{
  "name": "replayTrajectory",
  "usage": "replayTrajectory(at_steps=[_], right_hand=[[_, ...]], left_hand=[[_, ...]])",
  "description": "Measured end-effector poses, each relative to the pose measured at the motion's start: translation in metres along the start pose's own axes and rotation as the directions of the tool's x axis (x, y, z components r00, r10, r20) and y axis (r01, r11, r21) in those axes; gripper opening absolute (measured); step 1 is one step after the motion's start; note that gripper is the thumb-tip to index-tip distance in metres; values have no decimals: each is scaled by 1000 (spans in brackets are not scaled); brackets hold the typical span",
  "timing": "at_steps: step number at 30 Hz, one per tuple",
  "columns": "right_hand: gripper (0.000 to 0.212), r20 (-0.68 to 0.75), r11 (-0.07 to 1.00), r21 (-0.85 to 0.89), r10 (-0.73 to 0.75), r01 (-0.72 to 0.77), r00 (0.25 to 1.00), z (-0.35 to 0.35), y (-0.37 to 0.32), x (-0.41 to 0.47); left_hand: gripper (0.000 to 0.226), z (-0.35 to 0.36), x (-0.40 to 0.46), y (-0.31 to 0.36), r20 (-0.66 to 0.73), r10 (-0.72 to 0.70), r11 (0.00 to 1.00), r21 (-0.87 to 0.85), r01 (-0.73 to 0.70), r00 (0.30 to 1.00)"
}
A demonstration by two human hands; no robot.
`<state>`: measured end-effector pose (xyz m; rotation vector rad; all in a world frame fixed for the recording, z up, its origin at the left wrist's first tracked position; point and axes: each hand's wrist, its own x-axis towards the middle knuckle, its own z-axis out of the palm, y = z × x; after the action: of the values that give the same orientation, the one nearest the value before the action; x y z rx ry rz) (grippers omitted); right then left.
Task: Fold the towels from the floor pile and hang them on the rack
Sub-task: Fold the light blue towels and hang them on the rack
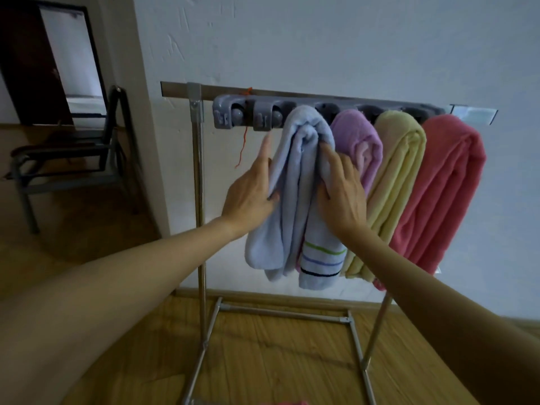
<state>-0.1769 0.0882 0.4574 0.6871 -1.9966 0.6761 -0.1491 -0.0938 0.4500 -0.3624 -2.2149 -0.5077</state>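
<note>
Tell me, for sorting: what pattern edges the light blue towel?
Green, blue and black stripes on the light blue towel, head view.

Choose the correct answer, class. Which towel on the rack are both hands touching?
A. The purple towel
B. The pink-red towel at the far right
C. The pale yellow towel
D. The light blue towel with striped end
D: the left hand and right hand press either side of the light blue striped towel, which hangs leftmost on the rack, beside the purple towel.
</note>
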Motion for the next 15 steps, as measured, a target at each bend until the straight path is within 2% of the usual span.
replayTrajectory(at_steps=[2, 5, 7, 9, 11, 12, 13, 15], right_hand=[[55, -36, 997, 58, 59, -57, 998, 1, 1, -5], [52, -58, 981, 86, 178, -173, 982, 4, 4, -10], [48, -61, 977, 50, 208, -205, 976, 5, 6, -14], [41, -53, 978, 1, 209, -209, 977, 5, 6, -17], [38, -40, 979, -42, 199, -201, 979, 4, 6, -19], [37, -35, 978, -60, 198, -200, 980, 4, 7, -20], [36, -29, 976, -72, 201, -203, 979, 3, 7, -21], [35, -21, 975, -78, 208, -209, 978, 3, 8, -23]], left_hand=[[87, 7, -10, -12, 109, -163, 985, -39, 168, 981], [37, 13, -17, -34, 342, -344, 927, -22, 374, 874], [23, 18, -17, -46, 285, -486, 869, 58, 491, 826], [25, 21, -15, -50, 92, -604, 796, 113, 595, 792], [31, 22, -17, -49, -84, -611, 779, 115, 616, 787], [32, 22, -19, -47, -96, -606, 780, 125, 613, 790], [31, 22, -21, -45, -41, -600, 791, 124, 600, 799], [26, 26, -27, -37, 168, -533, 843, 32, 536, 829]])
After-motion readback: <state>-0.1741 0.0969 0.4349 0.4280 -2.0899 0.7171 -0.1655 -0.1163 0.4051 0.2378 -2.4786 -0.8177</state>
